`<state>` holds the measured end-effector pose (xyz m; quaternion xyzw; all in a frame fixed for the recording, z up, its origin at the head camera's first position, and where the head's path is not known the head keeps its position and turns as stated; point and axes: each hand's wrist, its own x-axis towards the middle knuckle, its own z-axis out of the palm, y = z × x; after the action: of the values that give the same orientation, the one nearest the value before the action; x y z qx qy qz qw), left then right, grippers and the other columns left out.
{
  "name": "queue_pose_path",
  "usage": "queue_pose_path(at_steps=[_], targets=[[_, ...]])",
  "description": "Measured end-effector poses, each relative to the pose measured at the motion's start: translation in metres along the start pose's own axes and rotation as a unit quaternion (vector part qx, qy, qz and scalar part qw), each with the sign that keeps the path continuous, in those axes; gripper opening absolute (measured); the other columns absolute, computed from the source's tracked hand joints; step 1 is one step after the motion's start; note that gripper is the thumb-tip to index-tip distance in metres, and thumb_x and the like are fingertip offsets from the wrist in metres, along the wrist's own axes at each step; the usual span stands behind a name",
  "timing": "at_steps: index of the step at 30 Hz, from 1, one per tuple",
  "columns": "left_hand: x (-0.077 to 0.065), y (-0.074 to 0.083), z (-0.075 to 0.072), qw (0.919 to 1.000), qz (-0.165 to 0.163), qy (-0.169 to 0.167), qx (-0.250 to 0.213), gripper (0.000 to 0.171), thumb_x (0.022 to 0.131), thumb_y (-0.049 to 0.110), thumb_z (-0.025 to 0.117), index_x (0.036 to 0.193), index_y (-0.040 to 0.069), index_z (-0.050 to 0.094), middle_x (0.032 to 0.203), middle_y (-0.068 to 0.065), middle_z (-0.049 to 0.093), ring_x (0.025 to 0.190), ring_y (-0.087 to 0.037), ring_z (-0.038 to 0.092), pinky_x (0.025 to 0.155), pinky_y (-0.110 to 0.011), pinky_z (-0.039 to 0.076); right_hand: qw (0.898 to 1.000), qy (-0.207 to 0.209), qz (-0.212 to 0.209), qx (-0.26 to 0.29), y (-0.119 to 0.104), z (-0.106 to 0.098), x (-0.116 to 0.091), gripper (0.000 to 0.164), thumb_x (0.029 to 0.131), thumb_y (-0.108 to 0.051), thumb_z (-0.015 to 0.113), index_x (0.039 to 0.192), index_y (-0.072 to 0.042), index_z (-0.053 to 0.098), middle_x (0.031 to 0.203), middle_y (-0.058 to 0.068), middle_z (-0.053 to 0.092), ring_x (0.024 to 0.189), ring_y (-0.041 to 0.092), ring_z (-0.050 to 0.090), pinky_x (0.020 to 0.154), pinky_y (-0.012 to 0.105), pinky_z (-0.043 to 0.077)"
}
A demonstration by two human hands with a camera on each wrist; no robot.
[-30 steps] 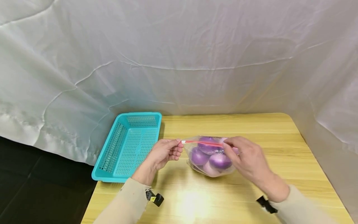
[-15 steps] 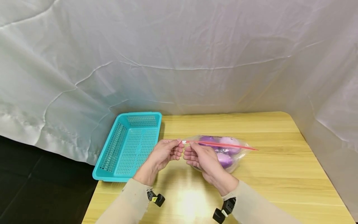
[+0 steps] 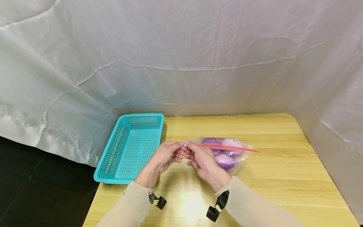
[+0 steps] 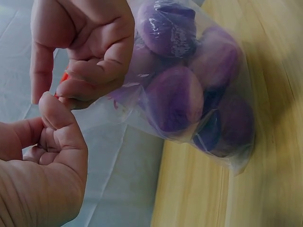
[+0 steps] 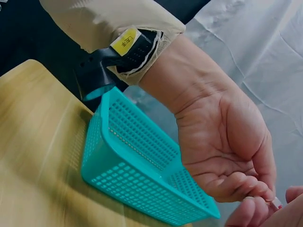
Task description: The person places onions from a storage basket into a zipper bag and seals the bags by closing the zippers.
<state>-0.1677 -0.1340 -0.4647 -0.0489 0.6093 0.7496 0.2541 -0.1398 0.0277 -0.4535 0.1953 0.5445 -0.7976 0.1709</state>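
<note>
A clear zip bag [image 3: 247, 154] with a red zip strip [image 3: 227, 147] along its top lies on the table, with several round purple-and-white things [image 4: 173, 99] inside. At the strip's left end, my left hand [image 3: 164, 156] pinches the corner between thumb and fingers. My right hand [image 3: 205, 162] meets it there, thumb and fingers pinching the zip by its small white slider [image 5: 276, 204], which is mostly covered by fingertips. In the left wrist view a bit of red strip shows between the right hand's fingers. The right hand also hides the bag's near left side.
A turquoise perforated basket [image 3: 97, 171] stands at the left of the wooden table [image 3: 286, 189], just left of my left hand. Grey cloth [image 3: 181, 63] hangs behind the table. Dark floor [image 3: 37, 189] shows at the lower left.
My right hand has come left along the zip from the bag's right part to its left end, against my left hand. The left hand has kept its grip on the corner.
</note>
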Motion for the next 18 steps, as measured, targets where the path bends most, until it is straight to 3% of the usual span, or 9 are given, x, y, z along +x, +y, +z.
queue_pose_path(at_steps=[6,18], targets=[[-0.0006,-0.0019,0.0012,1.0,0.004,0.005,0.007,0.029,0.109,0.015,0.054,0.088,0.008,0.073,0.071,0.001,0.066,0.059,-0.007,0.06,0.057,-0.019,0.053,0.999,0.032,-0.005,-0.001,0.0005,0.0033,0.0001,0.015,0.098,-0.014,0.071,0.101,0.0,0.076,0.074,-0.002,0.067,0.062,0.005,0.057,0.052,0.019,0.049],[0.0009,-0.0038,0.004,0.9995,0.028,0.012,0.005,0.027,0.107,0.014,0.056,0.087,0.007,0.073,0.069,0.003,0.065,0.058,-0.006,0.059,0.057,-0.019,0.053,0.999,0.046,0.005,0.018,-0.0022,0.0022,0.0,0.008,0.094,-0.012,0.073,0.094,-0.005,0.078,0.072,-0.003,0.072,0.059,0.005,0.059,0.05,0.018,0.047]])
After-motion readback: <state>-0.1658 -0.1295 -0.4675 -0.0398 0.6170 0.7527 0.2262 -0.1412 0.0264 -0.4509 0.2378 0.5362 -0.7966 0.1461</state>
